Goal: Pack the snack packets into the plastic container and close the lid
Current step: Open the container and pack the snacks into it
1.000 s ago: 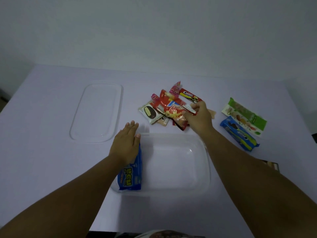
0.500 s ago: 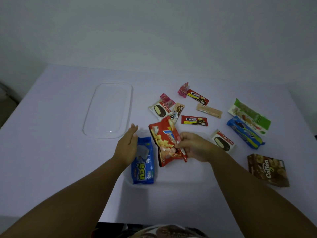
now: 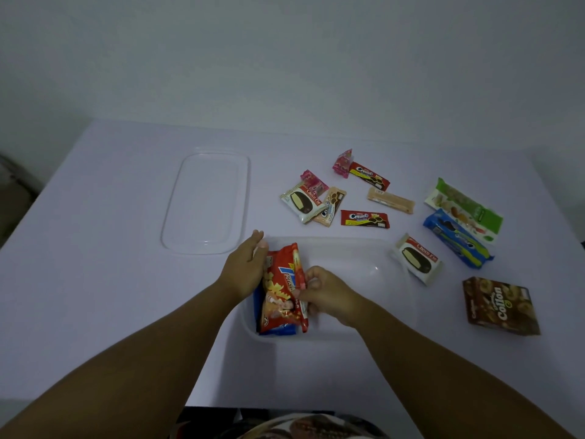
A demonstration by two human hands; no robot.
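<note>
Right hand [image 3: 329, 296] pinches the long edge of the red chip packet [image 3: 281, 289]; left hand [image 3: 245, 267], fingers straight, braces its far side. The packet stands on edge in the clear container [image 3: 389, 299] (left end, against a blue packet [image 3: 258, 307]). Best pressed flat before release.

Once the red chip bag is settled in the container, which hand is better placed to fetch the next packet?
Probably the right hand: the loose packets, like the nearest Choco Pie, lie on its side. The left hand steadies the red chip bag at the container's far-left end.
</note>
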